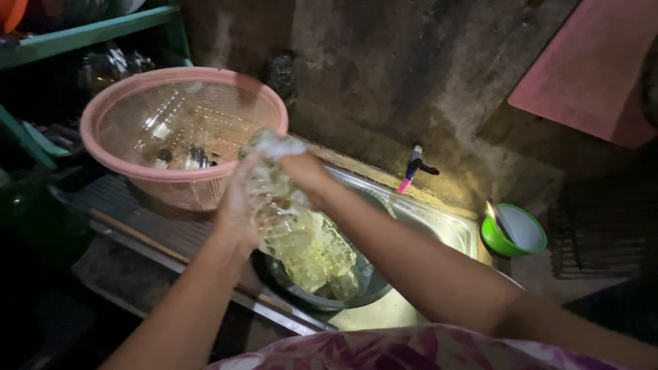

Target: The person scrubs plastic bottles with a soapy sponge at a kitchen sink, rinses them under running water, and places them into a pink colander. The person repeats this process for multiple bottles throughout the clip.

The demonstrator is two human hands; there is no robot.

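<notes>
Both hands hold a clear, ribbed, glass-like vessel tilted over a dark metal bowl in the steel sink. My left hand grips the vessel's left side. My right hand is closed at its upper end, next to a wet white foamy lump; whether that lump is a sponge or foam I cannot tell. The vessel looks wet and soapy.
A pink mesh basket with several clear items in it stands on the ridged drainboard at left. A tap with a pink tip juts from the rough wall. A green bowl sits right of the sink. A green shelf is at upper left.
</notes>
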